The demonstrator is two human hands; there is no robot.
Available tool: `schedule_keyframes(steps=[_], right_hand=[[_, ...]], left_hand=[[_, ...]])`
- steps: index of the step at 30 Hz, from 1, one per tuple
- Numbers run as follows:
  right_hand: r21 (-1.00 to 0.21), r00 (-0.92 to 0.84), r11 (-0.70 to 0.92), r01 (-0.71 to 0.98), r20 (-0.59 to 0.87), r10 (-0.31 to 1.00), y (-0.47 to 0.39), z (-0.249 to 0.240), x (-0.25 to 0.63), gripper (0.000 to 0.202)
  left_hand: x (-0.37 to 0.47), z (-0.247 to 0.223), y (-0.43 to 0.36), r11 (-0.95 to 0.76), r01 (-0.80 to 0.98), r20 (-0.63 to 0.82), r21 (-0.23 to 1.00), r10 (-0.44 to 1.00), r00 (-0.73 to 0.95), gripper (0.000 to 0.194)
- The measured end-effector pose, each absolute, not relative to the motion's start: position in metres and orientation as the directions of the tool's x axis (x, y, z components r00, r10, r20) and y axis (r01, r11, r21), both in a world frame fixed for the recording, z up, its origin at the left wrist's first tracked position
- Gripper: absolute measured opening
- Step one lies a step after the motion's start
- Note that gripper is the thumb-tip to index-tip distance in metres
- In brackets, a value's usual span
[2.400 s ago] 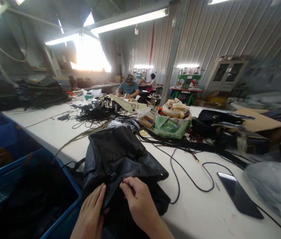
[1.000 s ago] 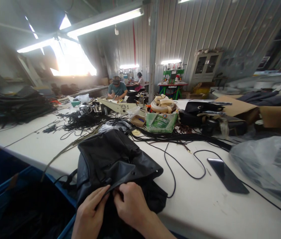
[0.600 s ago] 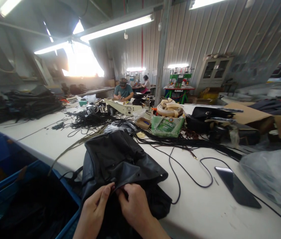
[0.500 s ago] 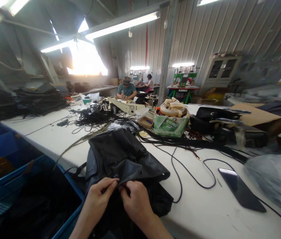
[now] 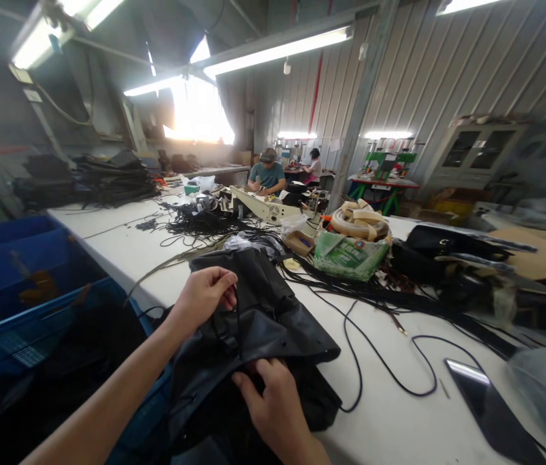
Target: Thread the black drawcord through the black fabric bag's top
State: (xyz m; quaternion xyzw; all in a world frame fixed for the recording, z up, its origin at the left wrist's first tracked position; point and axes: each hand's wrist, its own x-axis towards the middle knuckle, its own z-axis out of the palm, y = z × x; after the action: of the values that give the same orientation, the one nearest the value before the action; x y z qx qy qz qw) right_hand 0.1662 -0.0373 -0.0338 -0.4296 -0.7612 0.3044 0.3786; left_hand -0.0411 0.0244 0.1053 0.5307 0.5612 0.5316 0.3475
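Observation:
A black bag (image 5: 273, 323) lies on the white table in front of me, its lower part toward my body. My left hand (image 5: 210, 289) is raised over the bag, its fingers pinched on a thin black cord (image 5: 237, 316) that runs down to the bag's surface. Lower and to the right, my right hand (image 5: 270, 394) grips the edge of the black bag, thumb on the near side; some of its fingertips are hidden by the material.
A dark phone (image 5: 490, 407) and loose black cord lie at the right. Behind the bag are a green box (image 5: 348, 255) of rolled straps and tangled cords. Blue crates (image 5: 103, 290) stand at the left. Two people sit farther back.
My left hand has moved up and away from my right hand, pulling a cord upward. My right hand stays at the bag's edge. The view has turned slightly left.

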Motion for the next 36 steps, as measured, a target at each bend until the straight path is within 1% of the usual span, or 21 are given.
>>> schedule_keyframes(steps=[2,5,6,8,10,11,13,15,17,18,20,22,24,26,28,29,32,34,36], right_hand=[[-0.774,-0.353,0.487,0.404,0.359,0.864,-0.039,-0.036,0.168,0.003],[-0.734,-0.340,0.594,0.329,0.494,0.800,-0.043,-0.034,0.173,0.018],[-0.726,-0.299,0.617,0.305,0.542,0.786,-0.043,-0.031,0.175,0.021],[-0.746,-0.150,0.604,0.282,0.587,0.795,-0.041,-0.022,0.179,0.017],[-0.806,-0.028,0.532,0.259,0.544,0.839,-0.032,-0.011,0.182,0.029],[-0.833,-0.024,0.499,0.237,0.509,0.861,-0.026,-0.005,0.183,0.033],[-0.867,-0.123,0.468,0.173,0.452,0.884,-0.012,0.006,0.186,0.038],[-0.890,-0.206,0.439,0.125,0.410,0.889,-0.001,0.016,0.189,0.047],[-0.898,-0.212,0.418,0.135,0.386,0.898,0.005,0.023,0.191,0.044],[-0.897,-0.211,0.414,0.154,0.379,0.901,0.006,0.026,0.192,0.040],[-0.885,-0.231,0.431,0.177,0.389,0.892,0.005,0.031,0.191,0.035],[-0.876,-0.251,0.456,0.160,0.410,0.877,0.003,0.034,0.187,0.032],[-0.877,-0.246,0.463,0.131,0.423,0.872,0.001,0.035,0.183,0.031],[-0.884,-0.235,0.449,0.127,0.413,0.880,0.001,0.035,0.179,0.034],[-0.897,-0.227,0.419,0.142,0.383,0.896,0.004,0.035,0.176,0.036],[-0.902,-0.223,0.404,0.153,0.367,0.903,0.006,0.035,0.174,0.037],[-0.894,-0.222,0.396,0.209,0.351,0.910,0.016,0.038,0.162,0.036],[-0.840,-0.248,0.426,0.337,0.357,0.901,0.025,0.040,0.149,0.035],[-0.700,-0.308,0.445,0.558,0.323,0.895,0.034,0.038,0.135,0.032]], left_hand=[[-0.034,0.132,0.031,-0.175,0.211,0.209,0.962,0.965,-0.155,0.030],[-0.010,0.160,0.033,-0.214,0.194,0.224,0.957,0.974,-0.030,0.025],[0.000,0.166,0.031,-0.219,0.190,0.220,0.957,0.975,0.016,0.023],[0.021,0.172,0.026,-0.228,0.198,0.206,0.953,0.970,0.127,0.018],[0.038,0.173,0.020,-0.259,0.225,0.200,0.939,0.946,0.253,0.016],[0.045,0.172,0.018,-0.270,0.234,0.195,0.934,0.934,0.298,0.016],[0.052,0.169,0.014,-0.263,0.228,0.180,0.937,0.926,0.331,0.016],[0.052,0.166,0.013,-0.210,0.181,0.148,0.961,0.941,0.306,0.016],[0.045,0.163,0.015,-0.153,0.105,0.120,0.983,0.956,0.267,0.018],[0.041,0.161,0.017,-0.128,0.061,0.110,0.990,0.963,0.248,0.023],[0.031,0.159,0.020,-0.104,-0.017,0.105,0.994,0.971,0.215,0.037],[0.024,0.158,0.021,-0.089,-0.073,0.102,0.993,0.976,0.191,0.050],[0.021,0.158,0.020,-0.087,-0.104,0.104,0.991,0.980,0.170,0.054],[0.019,0.157,0.020,-0.102,-0.105,0.119,0.989,0.979,0.164,0.054],[0.017,0.153,0.020,-0.146,-0.077,0.156,0.986,0.977,0.143,0.053],[0.015,0.149,0.021,-0.177,-0.033,0.180,0.984,0.977,0.118,0.054],[0.006,0.130,0.022,-0.230,0.192,0.239,0.954,0.971,-0.022,0.063],[-0.003,0.112,0.021,-0.198,0.278,0.236,0.940,0.966,-0.109,0.071],[-0.014,0.092,0.019,-0.171,0.323,0.235,0.931,0.957,-0.170,0.076]])
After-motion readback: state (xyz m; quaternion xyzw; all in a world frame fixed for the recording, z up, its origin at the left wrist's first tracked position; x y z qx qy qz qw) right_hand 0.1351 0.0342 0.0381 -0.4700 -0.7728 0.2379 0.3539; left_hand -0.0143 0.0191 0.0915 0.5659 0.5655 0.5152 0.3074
